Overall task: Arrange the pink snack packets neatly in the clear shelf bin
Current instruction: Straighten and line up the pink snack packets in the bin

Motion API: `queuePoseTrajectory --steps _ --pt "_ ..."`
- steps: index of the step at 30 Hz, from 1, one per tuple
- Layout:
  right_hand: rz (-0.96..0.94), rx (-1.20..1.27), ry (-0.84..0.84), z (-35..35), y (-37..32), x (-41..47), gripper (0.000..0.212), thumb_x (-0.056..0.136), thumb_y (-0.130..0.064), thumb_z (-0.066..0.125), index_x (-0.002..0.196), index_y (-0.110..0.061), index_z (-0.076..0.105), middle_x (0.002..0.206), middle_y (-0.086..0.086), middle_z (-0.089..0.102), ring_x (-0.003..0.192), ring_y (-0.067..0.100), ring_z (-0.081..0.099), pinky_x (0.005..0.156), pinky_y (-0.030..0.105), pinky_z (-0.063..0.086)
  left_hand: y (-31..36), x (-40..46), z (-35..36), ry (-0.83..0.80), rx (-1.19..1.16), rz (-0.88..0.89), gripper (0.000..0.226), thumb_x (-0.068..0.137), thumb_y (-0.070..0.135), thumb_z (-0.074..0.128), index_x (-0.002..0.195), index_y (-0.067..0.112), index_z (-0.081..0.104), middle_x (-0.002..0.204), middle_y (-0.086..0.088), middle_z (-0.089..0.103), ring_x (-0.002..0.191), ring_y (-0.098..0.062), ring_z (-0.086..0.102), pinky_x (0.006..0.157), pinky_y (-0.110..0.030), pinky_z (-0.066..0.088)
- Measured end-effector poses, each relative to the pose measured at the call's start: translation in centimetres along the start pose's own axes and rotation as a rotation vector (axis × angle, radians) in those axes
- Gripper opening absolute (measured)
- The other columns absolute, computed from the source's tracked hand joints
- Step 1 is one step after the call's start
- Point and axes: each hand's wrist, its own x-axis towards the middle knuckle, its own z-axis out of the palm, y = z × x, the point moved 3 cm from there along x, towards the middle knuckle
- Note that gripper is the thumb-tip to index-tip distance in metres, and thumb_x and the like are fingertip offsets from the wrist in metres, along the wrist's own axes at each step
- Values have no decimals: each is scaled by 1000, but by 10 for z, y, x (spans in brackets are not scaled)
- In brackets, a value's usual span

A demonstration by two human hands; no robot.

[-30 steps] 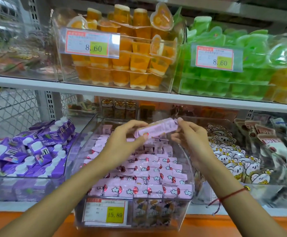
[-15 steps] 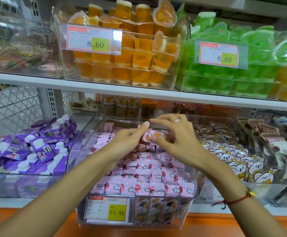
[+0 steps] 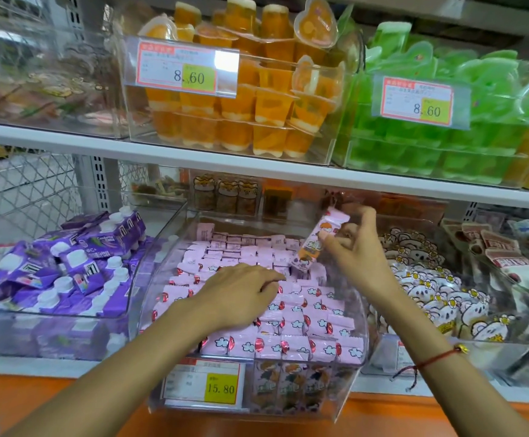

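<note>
Pink packet (image 3: 318, 244) is tilting in right hand (image 3: 356, 258) pinch; left hand (image 3: 241, 293), fingers flat, is pressing rows (image 3: 291, 313). Risk: dropping in skewed, disturbing rows.

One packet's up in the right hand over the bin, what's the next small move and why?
Probably lower the pink packet flat into the rows beside the left hand. The right hand pinches it tilted above the clear bin, printed face showing, while the packets already in the bin lie flat in lines; the left hand rests on them, seemingly steadying the rows.
</note>
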Motion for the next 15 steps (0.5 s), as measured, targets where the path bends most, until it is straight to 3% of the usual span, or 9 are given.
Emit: queuePoseTrajectory --steps 2,4,7,10,11,13,15 --pt "-10 -98 -71 4 0 -3 37 91 -11 60 119 -20 38 85 -1 61 79 20 66 64 34 55 -1 0 0 -9 -8 -21 40 101 38 29 138 35 44 136 -2 53 121 -24 47 93 -32 38" --pt "-69 -254 -127 2 -4 -4 32 91 -15 60 116 -21 41 85 2 64 81 20 66 71 39 56 -1 0 0 -5 -9 -30 39 101 38 30 136 36 45 132 -3 55 118 -25 49 90 -31 38" --pt "-138 -364 -198 -6 -9 -2 27 90 -17 62 112 -17 45 86 0 68 80 17 67 76 39 54 0 1 -1 3 -7 -24 39 101 38 30 136 35 46 130 -2 57 117 -25 49 90 -32 38" --pt "-164 -549 -275 -7 -8 -1 23 88 -25 64 108 -17 55 90 -11 63 81 1 58 68 15 45 1 1 -1 3 -17 -17 39 101 36 31 136 34 46 129 -1 58 115 -24 51 91 -32 40" --pt "-188 -686 -295 -6 -6 -1 25 87 -30 64 109 -20 59 96 -11 58 90 5 52 72 15 40 1 1 -2 4 -25 -16 39 101 36 31 136 34 46 127 -1 59 111 -23 52 89 -31 40" --pt "-204 -898 -334 -1 -4 0 30 88 -38 61 116 -26 62 115 -4 54 108 16 43 87 28 38 2 0 -3 16 -40 -13 38 101 36 32 136 34 46 121 -3 61 101 -22 53 80 -28 37" --pt "-202 -1020 -388 5 -3 -1 31 91 -41 55 120 -34 61 127 -2 50 116 20 38 94 34 32 4 0 -4 50 -46 -7 37 100 34 35 135 32 47 122 -4 60 104 -23 53 77 -28 34"
